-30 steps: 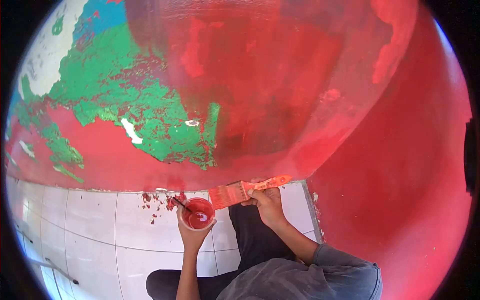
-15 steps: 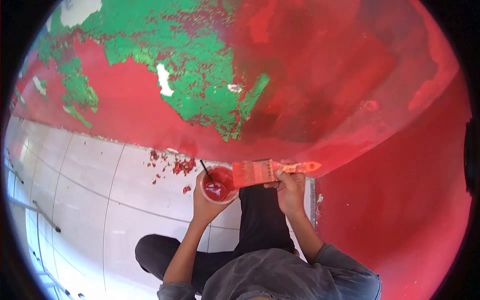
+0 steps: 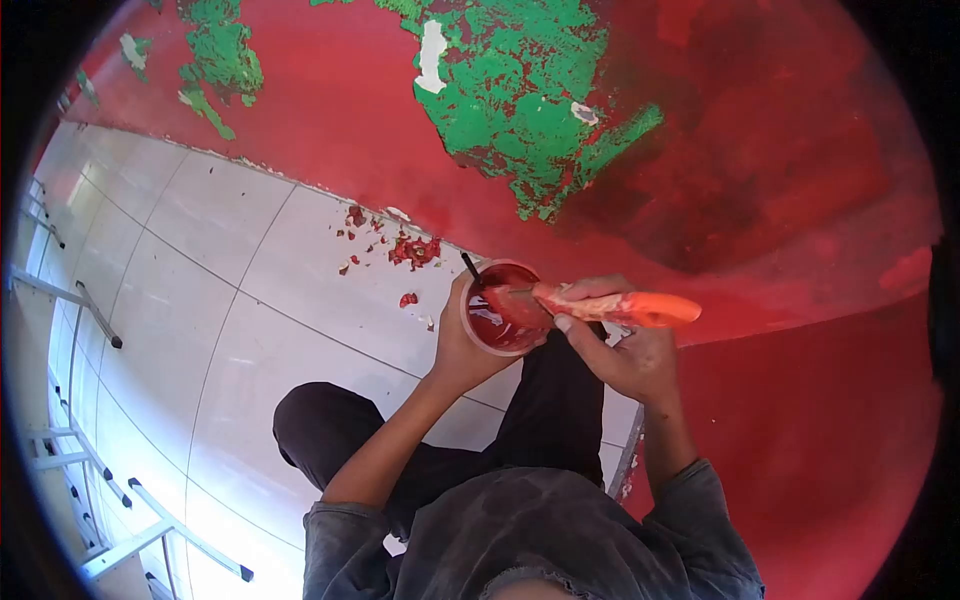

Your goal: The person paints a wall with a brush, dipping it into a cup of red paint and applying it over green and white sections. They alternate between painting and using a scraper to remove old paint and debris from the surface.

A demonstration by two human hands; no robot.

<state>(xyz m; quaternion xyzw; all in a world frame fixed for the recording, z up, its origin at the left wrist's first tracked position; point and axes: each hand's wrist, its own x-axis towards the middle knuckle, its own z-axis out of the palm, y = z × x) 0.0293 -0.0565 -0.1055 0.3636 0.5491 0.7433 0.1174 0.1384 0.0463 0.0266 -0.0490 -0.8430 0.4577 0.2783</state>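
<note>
My left hand (image 3: 460, 345) is wrapped round a clear cup (image 3: 493, 350) with red paint inside and a thin dark stick (image 3: 471, 267) leaning at its rim. In my right hand (image 3: 630, 350) is a paintbrush (image 3: 660, 309) with an orange handle, gripped near its metal band. The brush points left, and its bristle end is over or inside the cup's mouth; how deep it sits I cannot tell. Beyond both hands rises a red wall (image 3: 340, 110) with a rough green patch (image 3: 520, 90) and small white spots.
Red paint flakes (image 3: 413, 250) lie on the white tiled floor (image 3: 290, 340) along the wall's foot. A second red wall (image 3: 780, 430) meets the first at right. Metal legs (image 3: 190, 540) stand at lower left. My bent legs (image 3: 330, 430) are below the cup.
The brush has gone from beside the cup to its mouth, its bristles now turned into it. The view has tilted down and shifted left, showing more floor and more metal legs.
</note>
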